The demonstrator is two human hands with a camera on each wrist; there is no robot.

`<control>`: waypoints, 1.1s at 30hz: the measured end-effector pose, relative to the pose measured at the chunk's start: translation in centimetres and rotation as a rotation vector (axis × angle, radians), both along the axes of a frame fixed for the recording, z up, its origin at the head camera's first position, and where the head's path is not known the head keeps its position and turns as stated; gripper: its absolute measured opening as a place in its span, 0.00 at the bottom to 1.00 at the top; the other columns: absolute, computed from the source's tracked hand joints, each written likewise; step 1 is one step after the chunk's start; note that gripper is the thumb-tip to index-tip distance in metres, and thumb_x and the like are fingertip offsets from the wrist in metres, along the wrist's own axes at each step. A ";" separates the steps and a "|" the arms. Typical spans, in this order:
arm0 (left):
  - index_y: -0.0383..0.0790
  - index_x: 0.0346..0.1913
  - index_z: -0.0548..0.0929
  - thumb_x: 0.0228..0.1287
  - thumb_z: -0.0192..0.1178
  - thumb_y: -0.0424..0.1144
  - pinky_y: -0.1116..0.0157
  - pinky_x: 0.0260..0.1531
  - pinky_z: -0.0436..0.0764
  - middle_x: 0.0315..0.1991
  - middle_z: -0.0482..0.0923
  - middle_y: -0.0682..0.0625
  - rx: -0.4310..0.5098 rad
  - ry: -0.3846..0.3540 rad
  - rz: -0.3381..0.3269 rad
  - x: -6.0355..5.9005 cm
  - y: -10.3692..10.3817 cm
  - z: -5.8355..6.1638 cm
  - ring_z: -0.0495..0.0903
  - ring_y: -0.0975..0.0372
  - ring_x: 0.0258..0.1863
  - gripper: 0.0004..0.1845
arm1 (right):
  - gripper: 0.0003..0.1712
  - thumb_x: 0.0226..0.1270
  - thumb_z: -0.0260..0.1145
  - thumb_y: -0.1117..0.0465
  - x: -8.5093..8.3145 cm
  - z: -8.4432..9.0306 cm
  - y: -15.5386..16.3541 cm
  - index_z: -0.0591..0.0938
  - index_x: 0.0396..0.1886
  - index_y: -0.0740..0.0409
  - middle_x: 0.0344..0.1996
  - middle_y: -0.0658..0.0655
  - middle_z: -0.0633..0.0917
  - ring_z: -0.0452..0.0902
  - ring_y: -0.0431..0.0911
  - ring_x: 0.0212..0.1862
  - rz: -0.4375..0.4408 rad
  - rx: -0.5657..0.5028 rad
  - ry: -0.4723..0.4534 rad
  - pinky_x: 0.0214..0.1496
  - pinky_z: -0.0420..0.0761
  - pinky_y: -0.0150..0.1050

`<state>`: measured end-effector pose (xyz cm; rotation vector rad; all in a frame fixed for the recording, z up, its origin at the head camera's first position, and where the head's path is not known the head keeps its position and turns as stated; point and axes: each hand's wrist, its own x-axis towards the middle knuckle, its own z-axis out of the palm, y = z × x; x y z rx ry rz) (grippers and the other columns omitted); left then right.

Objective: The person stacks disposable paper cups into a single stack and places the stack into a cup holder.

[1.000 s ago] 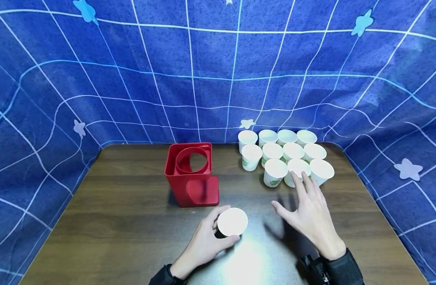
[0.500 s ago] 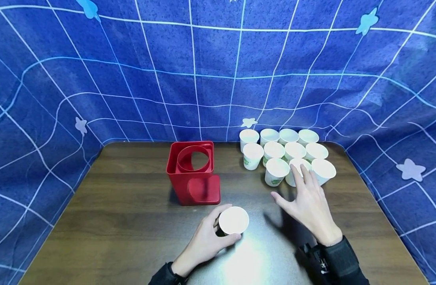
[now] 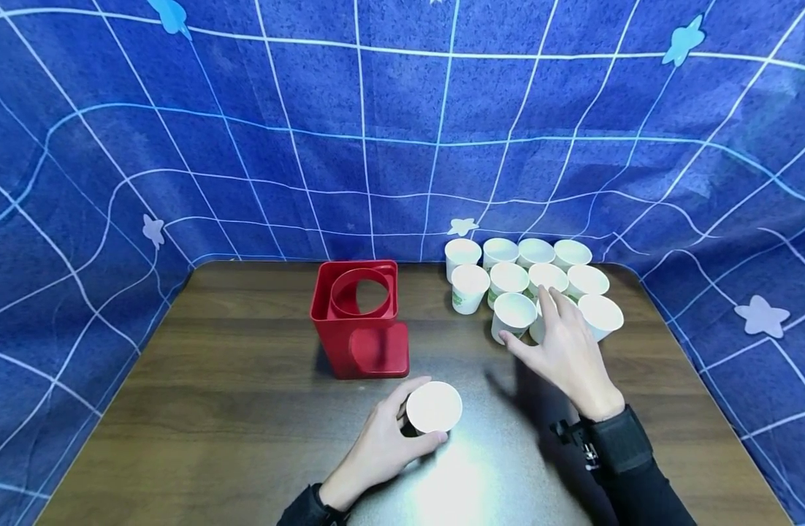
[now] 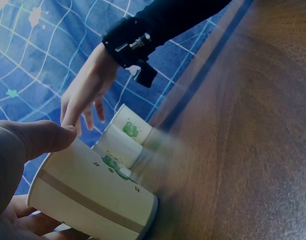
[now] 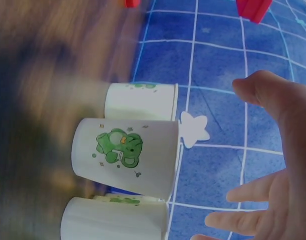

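My left hand [image 3: 384, 442] holds a white paper cup [image 3: 434, 409] upright near the front middle, thumb on the near side and fingers round the far side. In the left wrist view, that paper cup [image 4: 93, 187] shows small green prints and a tan stripe. Over the front row of a group of paper cups, my right hand [image 3: 567, 359] hovers with its fingers spread and nothing gripped. The middle front cup lies partly hidden beneath it; another front cup [image 3: 513, 315] stands by the thumb. A green bear print marks one cup [image 5: 125, 156] in the right wrist view.
A red plastic holder [image 3: 337, 343] with a round ring on top and a low tray in front stands left of the cups. The dark wooden table [image 3: 212, 409] ends at a blue cloth [image 3: 297, 146] with white lines, behind and at both sides.
My right hand has shifted slightly forward over the front cups, covering more of the middle one. The left hand keeps its hold on the paper cup. The head view has shifted slightly.
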<state>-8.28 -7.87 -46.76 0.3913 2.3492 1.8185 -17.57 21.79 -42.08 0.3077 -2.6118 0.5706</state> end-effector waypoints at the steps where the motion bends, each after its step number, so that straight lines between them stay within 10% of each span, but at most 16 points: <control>1: 0.39 0.70 0.73 0.53 0.80 0.41 0.70 0.60 0.77 0.65 0.79 0.48 -0.002 0.001 0.001 0.0 0.0 0.0 0.78 0.56 0.63 0.41 | 0.55 0.56 0.75 0.38 -0.2 0.0 0.0 0.69 0.73 0.70 0.64 0.77 0.75 0.71 0.73 0.63 0.001 0.001 0.000 0.62 0.72 0.69; 33: 0.39 0.72 0.72 0.53 0.79 0.41 0.71 0.61 0.77 0.66 0.77 0.49 0.034 -0.040 -0.002 0.0 -0.1 -0.1 0.78 0.58 0.63 0.43 | 0.38 0.58 0.77 0.46 -2.9 -2.7 -1.0 0.81 0.58 0.71 0.51 0.73 0.84 0.68 0.78 0.65 0.009 0.048 0.079 0.61 0.68 0.79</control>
